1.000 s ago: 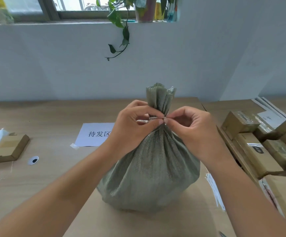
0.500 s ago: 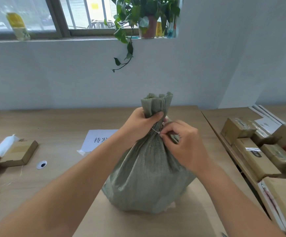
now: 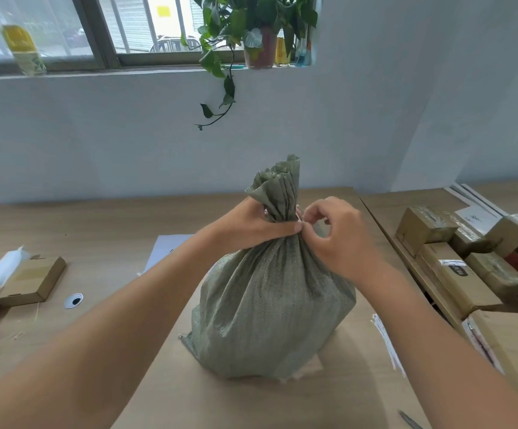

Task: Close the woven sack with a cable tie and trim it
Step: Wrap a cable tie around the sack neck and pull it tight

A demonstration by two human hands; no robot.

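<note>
- A green woven sack stood upright on the wooden table, just in front of the person, its body bulging with contents that could not be seen
- Its long axis ran vertically; the gathered neck rose straight up and the ruffled mouth pointed at the ceiling, leaning a touch to the right
- The left hand was wrapped tightly round the neck from the left side, fingers curled closed on the bunched fabric
- The right hand sat against the neck on its right, thumb and forefinger pinched narrow on a thin pale cable tie right at the cinch; the other fingers were loosely curled
- Only a small sliver of the tie showed between the fingertips, so how far it was pulled through could not be told
- At the left edge an open flat cardboard box lay on the table with a white wrapped roll sticking out of it
- To the right, several taped cardboard parcels were packed side by side beyond the table edge
- A bundle of spare white cable ties lay on the table right of the sack, apart from it
- A white paper sheet lay flat behind the left forearm
- A potted trailing plant stood on the window sill above
</note>
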